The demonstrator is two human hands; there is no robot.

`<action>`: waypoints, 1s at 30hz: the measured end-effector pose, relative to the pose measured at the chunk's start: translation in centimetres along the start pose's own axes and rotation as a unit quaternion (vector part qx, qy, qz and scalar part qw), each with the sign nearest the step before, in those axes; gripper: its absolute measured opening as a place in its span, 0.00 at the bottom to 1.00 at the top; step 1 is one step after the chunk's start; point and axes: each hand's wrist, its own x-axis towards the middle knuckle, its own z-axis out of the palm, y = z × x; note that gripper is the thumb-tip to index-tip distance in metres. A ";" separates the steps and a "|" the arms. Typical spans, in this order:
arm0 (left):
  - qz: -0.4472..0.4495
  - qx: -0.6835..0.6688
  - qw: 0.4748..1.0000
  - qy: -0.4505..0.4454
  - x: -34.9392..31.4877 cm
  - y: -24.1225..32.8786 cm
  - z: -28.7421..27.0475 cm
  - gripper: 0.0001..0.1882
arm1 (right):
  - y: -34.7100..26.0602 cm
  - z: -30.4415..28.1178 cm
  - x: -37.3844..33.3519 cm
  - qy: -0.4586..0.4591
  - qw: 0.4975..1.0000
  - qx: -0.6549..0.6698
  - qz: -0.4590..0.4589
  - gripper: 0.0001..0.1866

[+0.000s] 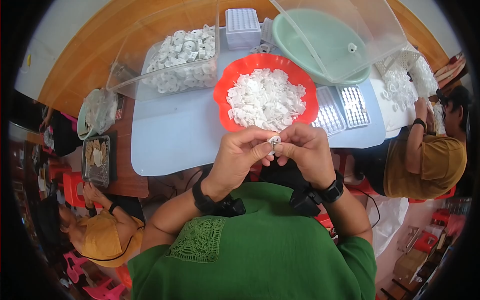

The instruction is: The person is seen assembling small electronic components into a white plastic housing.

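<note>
Between both hands, just in front of the table's near edge, is a small round white plastic part with a dark spot on it. My left hand pinches it from the left with thumb and forefinger. From the other side my right hand closes thumb and fingertips on the same part. Right beyond the hands stands a red scalloped bowl, heaped with small flat white plastic pieces. Each wrist wears a black band with a small dark device.
A clear bin of white round parts stands back left on the light blue table. A green basin under a clear lid, stacked white trays and metallic-dotted trays lie beyond. People sit at both sides.
</note>
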 end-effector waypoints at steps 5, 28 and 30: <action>-0.001 0.021 1.000 0.000 0.0 -0.1 -0.1 0.10 | 0.4 -0.1 0.0 -0.004 1.000 -0.002 -0.001 0.02; -0.048 -0.108 0.993 -0.020 0.9 -0.8 -0.6 0.12 | 0.3 0.5 -0.2 0.033 0.999 0.005 -0.013 0.05; -0.053 -0.124 0.991 0.000 1.0 -0.8 -0.5 0.12 | 0.6 1.1 -0.2 0.047 0.999 0.021 -0.006 0.05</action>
